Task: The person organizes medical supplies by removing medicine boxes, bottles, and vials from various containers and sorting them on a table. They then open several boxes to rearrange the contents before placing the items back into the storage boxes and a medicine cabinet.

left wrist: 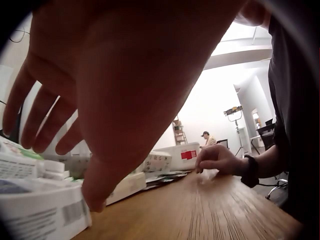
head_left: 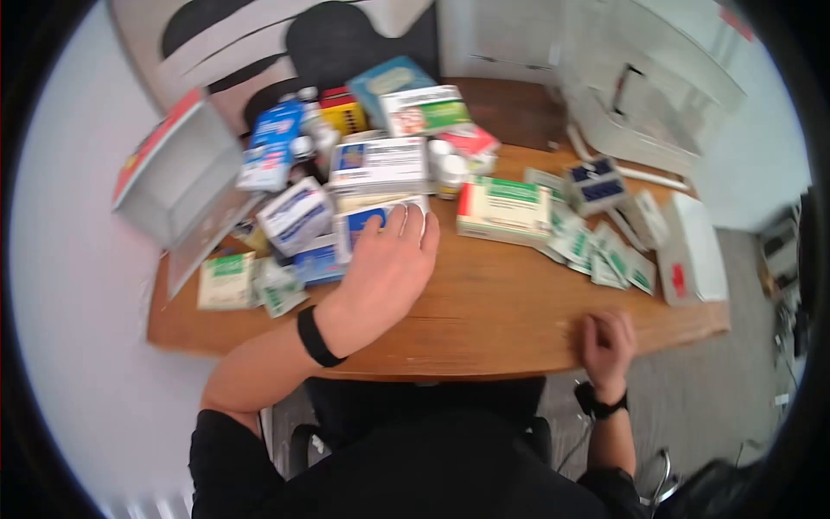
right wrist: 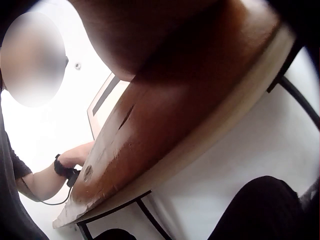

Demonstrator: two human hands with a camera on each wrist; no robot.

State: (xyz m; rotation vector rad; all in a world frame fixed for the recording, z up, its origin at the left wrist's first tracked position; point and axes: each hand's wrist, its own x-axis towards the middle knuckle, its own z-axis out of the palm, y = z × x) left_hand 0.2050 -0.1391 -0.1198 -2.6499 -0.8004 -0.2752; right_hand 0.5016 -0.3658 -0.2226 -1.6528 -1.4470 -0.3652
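My left hand [head_left: 391, 268] reaches over a white-and-blue medicine box [head_left: 365, 223] in the middle of the pile, its fingers overlapping the box. From the left wrist, the fingers look straight and spread, with the thumb [left wrist: 95, 192] beside a white box with a barcode [left wrist: 50, 212]. Just behind lies a larger white medicine box [head_left: 379, 166], and to its left a tilted white-and-blue box [head_left: 296, 216]. On the table's front right edge rests my right hand [head_left: 609, 342], fingers loosely curled around nothing.
A cream-and-green box [head_left: 504, 210] lies right of the pile, near several green-and-white sachets [head_left: 609, 255]. Small bottles [head_left: 450, 173] stand among the boxes. An open white container [head_left: 177, 169] is at left, a clear bin [head_left: 648, 112] at back right, a white case [head_left: 693, 251] at right.
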